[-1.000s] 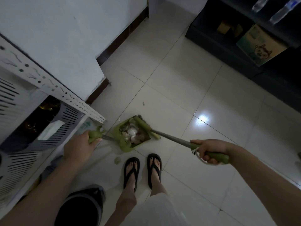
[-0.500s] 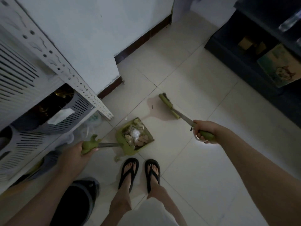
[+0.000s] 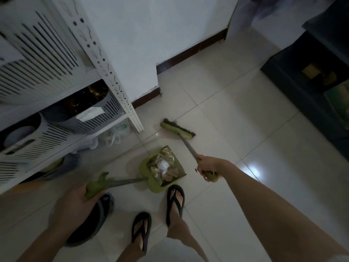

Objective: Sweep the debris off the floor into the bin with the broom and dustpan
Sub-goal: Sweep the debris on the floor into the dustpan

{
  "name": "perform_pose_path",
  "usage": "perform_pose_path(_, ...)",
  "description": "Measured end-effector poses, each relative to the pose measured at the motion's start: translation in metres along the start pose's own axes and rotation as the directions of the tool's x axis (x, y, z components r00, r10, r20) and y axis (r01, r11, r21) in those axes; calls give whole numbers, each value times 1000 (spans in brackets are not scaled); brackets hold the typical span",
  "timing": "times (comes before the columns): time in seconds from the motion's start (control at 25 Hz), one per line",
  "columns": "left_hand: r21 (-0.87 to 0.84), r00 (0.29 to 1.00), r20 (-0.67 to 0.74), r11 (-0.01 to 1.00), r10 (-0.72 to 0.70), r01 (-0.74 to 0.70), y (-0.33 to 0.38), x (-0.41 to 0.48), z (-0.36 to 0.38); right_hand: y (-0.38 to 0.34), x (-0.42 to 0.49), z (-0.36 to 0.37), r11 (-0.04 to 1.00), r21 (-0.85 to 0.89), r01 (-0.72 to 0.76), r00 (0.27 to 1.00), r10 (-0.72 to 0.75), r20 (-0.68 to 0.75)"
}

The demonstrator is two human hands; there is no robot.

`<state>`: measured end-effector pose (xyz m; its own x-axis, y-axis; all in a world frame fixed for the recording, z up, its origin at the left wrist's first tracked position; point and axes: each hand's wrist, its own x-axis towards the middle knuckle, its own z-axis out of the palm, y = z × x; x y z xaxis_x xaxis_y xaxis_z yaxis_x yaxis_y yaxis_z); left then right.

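A green dustpan rests on the tiled floor just ahead of my feet, filled with debris of crumpled wrappers and brown scraps. My left hand grips the green end of its long handle. My right hand grips the broom's green handle. The broom head lies on the floor beyond the dustpan, near the rack's leg. A small white speck lies beside the broom head. A dark round bin sits on the floor under my left forearm, partly hidden.
A white metal rack with slatted grey baskets fills the left side. A plastic bag lies under it. A white wall with dark skirting runs behind. Dark low furniture stands at the right. My feet in black flip-flops stand close behind the dustpan.
The broom head has left the dustpan and swung away across the floor toward the rack's leg. The dustpan stayed on the floor in my left hand. The view tilted left and up.
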<state>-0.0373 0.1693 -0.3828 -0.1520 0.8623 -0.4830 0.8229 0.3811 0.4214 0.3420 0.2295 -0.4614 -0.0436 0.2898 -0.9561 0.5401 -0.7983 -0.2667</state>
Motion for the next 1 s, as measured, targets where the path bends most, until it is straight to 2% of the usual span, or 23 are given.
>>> perform_pose_path(0.12,47,999,19,999,-25,24,-20,-21,-2,-2,-13,40,986,-165,25,999,-18,45)
perform_pose_path(0.28,38,999,25,999,37,-38,-68,-45,4,3,-40,77,888,-460,18,1000,-8,25)
perform_pose_path(0.44,13,993,22,993,119,-120,-111,-67,4,27,-76,106,871,-491,-9,997,-32,-76)
perform_pose_path(0.72,45,993,51,993,106,-108,-158,-109,-8,46,-118,163,870,-492,24,988,-95,-120)
perform_pose_path(0.92,52,998,18,997,54,-55,-185,-135,5,19,-82,196,771,-636,38,987,-126,-94)
perform_pose_path(1.0,54,1000,7,998,21,-21,-192,-146,10,18,-71,214,676,-736,36,985,-148,-88)
